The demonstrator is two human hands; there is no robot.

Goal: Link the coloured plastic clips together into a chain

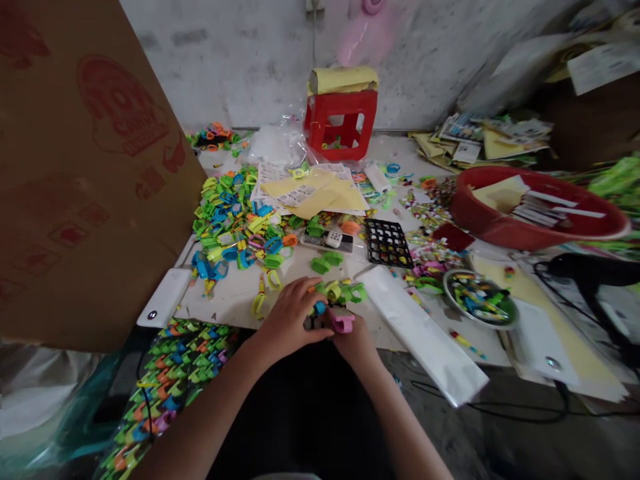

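My left hand (291, 313) is curled at the table's near edge, fingers closed over a small dark piece with a blue part (319, 309). My right hand (353, 339) sits just right of it, pinching a pink plastic toy watch piece (343, 321). The two hands touch. A small cluster of green and yellow plastic pieces (340, 291) lies right behind the fingers. What exactly the left fingers grip is partly hidden.
A big heap of coloured plastic toy watches (235, 223) covers the left of the table. Beyond are a black grid tray (387, 242), yellow sheets (320, 190), a red stool (341, 123), a red basin (530, 213), a bowl of small parts (477, 297), a white bag (425, 333) and a cardboard box (85, 167).
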